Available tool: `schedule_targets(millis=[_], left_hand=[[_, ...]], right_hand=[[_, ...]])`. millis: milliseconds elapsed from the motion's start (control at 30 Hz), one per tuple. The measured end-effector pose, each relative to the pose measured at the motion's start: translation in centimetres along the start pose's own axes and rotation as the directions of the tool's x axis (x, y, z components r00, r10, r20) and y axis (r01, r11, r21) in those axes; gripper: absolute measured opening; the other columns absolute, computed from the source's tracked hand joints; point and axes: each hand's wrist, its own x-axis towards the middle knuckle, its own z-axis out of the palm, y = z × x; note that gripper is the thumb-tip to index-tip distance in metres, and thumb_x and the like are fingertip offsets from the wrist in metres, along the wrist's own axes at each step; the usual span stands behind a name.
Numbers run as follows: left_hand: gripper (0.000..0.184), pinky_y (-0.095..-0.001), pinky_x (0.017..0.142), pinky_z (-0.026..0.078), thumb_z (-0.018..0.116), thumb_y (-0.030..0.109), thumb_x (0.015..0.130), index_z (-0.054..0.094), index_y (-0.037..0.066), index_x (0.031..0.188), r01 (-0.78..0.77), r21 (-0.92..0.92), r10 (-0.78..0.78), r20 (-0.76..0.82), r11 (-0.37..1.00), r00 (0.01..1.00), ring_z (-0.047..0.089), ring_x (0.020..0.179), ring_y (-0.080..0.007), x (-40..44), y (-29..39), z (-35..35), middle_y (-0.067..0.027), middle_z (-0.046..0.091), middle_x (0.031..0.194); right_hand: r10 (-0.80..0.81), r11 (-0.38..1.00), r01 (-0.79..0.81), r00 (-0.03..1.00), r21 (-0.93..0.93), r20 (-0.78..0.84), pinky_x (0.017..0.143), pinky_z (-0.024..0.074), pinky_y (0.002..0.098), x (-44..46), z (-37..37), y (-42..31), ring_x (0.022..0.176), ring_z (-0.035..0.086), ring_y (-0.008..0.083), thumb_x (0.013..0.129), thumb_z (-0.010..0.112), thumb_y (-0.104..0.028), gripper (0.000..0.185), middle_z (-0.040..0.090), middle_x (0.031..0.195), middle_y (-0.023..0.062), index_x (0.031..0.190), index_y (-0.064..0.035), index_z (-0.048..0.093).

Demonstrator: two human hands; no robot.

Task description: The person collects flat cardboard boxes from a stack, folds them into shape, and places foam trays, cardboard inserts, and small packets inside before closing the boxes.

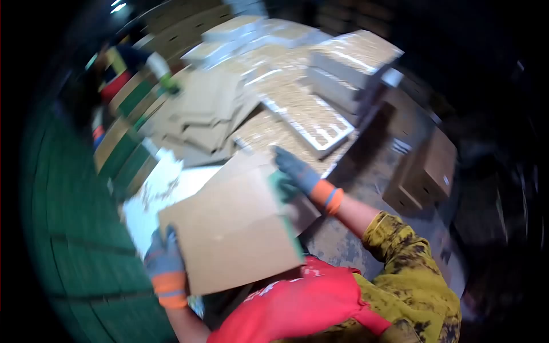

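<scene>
Red apron (303, 297) nearest, near centre. Left side: green panelling (80, 217). Far centre: piled tan-topped trays (303, 106) with white edges. Cardboard carton (234, 228), green down its right side, sits tilted between both hands, just ahead of the apron. Flattened cardboard sheets (206, 97) beyond it; brown boxes (426, 171) at right.

Risk, my read: carton could skew or slip if the left-edge grip loosens; its far corner could snag the sheets if pushed farther.

Left gloved hand (166, 260) clasps the left edge. Right gloved hand (297, 175) reaches across to the far-right edge, fingers extended; can't tell if it's gripping.
</scene>
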Motion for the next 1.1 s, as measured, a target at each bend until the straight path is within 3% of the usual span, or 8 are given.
schedule_targets(millis=[200, 300, 367, 433, 700, 900, 1033, 1100], left_hand=[[0.042, -0.0337, 0.07, 0.048, 0.056, 0.031, 0.087, 0.057, -0.004, 0.11, -0.36, -0.216, 0.212, -0.504, 0.908, 0.837, 0.062, 0.072, -0.028, -3.3, -3.0, -4.3, -0.0192, 0.064, 0.09], [0.052, -0.0395, 0.088, 0.045, 0.042, 0.04, 0.093, 0.045, 0.002, 0.129, -0.398, -0.754, -0.186, -0.557, 0.523, 0.81, 0.056, 0.103, -0.0283, -1.3, -11.7, 0.7, -0.0122, 0.051, 0.127], [0.055, -0.0425, 0.107, 0.028, 0.034, 0.04, 0.097, 0.032, 0.004, 0.138, -0.247, -0.865, -0.31, -0.114, -0.436, 0.944, 0.04, 0.123, -0.0292, -2.5, -12.4, 5.8, -0.0091, 0.045, 0.133], [0.057, -0.0379, 0.105, 0.03, 0.037, 0.041, 0.096, 0.032, 0.003, 0.138, 0.035, -0.751, -0.167, 0.191, -0.659, 0.967, 0.042, 0.121, -0.0261, -1.1, -16.3, 9.3, -0.009, 0.045, 0.133], [0.056, -0.0278, 0.099, 0.035, 0.052, 0.026, 0.09, 0.035, 0.002, 0.138, 0.229, -0.74, -0.126, 0.193, 0.632, 0.973, 0.046, 0.115, -0.019, 0.4, -14.5, 3.5, -0.009, 0.049, 0.127], [0.044, -0.0298, 0.09, 0.042, 0.059, 0.013, 0.081, 0.051, -0.002, 0.121, 0.257, -0.793, -0.348, 0.062, 0.552, 0.936, 0.052, 0.101, -0.0185, 0.8, -11.0, 4.6, -0.009, 0.054, 0.117], [0.048, -0.0296, 0.09, 0.041, 0.058, 0.012, 0.081, 0.048, -0.003, 0.125, 0.237, -0.745, -0.366, -0.01, 0.623, 0.931, 0.05, 0.106, -0.0194, 1.9, -7.5, 4.9, -0.0102, 0.05, 0.124], [0.055, -0.0297, 0.094, 0.038, 0.057, 0.008, 0.08, 0.042, -0.001, 0.132, 0.324, -0.678, -0.375, 0.078, 0.659, 0.924, 0.049, 0.11, -0.0214, 2.4, -10.2, 4.8, -0.0107, 0.05, 0.127]], right_hand=[[0.489, 0.684, -0.555, 0.831, 0.474, 0.266, 0.08, 0.0503, 0.0274, 1.9, 4.3, -4.3, 0.09, 0.062, 0.0141, 0.084, 0.061, -0.044, 0.056, 0.062, 0.108, 0.0093, 0.118, -0.0006, 0.053], [-0.01, 1.0, 0.006, 0.987, 0.025, 0.162, 0.08, 0.0493, 0.0309, 1.9, 6.8, -10.3, 0.088, 0.06, 0.0203, 0.078, 0.071, -0.023, 0.031, 0.061, 0.097, 0.007, 0.099, -0.0053, 0.057], [-0.34, 0.852, 0.44, 0.878, -0.285, 0.338, 0.073, 0.0474, 0.0297, 0.9, 9.0, -11.2, 0.082, 0.057, 0.0188, 0.07, 0.077, -0.015, 0.031, 0.056, 0.085, 0.0037, 0.089, -0.0056, 0.054], [-0.512, 0.434, 0.821, 0.564, -0.372, 0.647, 0.068, 0.045, 0.0346, 0.5, 10.5, -7.6, 0.079, 0.055, 0.0274, 0.067, 0.077, -0.015, 0.031, 0.053, 0.083, 0.011, 0.085, -0.0051, 0.055], [-0.366, 0.525, 0.777, 0.574, -0.347, 0.733, 0.08, 0.0446, 0.0382, -3.9, 6.1, 0.4, 0.092, 0.054, 0.0298, 0.077, 0.069, -0.023, 0.049, 0.049, 0.123, 0.0165, 0.12, -0.0073, 0.052], [-0.283, 0.956, 0.207, 0.472, -0.207, -0.835, 0.097, 0.037, 0.0332, 6.1, -21.4, 14.0, 0.113, 0.047, 0.0222, 0.085, 0.065, -0.017, 0.062, 0.043, 0.134, 0.0166, 0.133, 0.0064, 0.033], [-0.254, 0.936, -0.117, 0.431, -0.333, -0.866, 0.084, 0.0461, 0.034, 10.1, -25.2, 13.7, 0.096, 0.056, 0.0198, 0.088, 0.062, -0.018, 0.049, 0.056, 0.118, 0.0133, 0.127, 0.0061, 0.044], [-0.341, 0.869, 0.475, 0.374, -0.138, -0.862, 0.082, 0.0442, 0.0254, 11.7, -25.3, 14.7, 0.09, 0.054, 0.0127, 0.086, 0.065, -0.015, 0.041, 0.059, 0.107, 0.0053, 0.12, 0.0021, 0.052]])
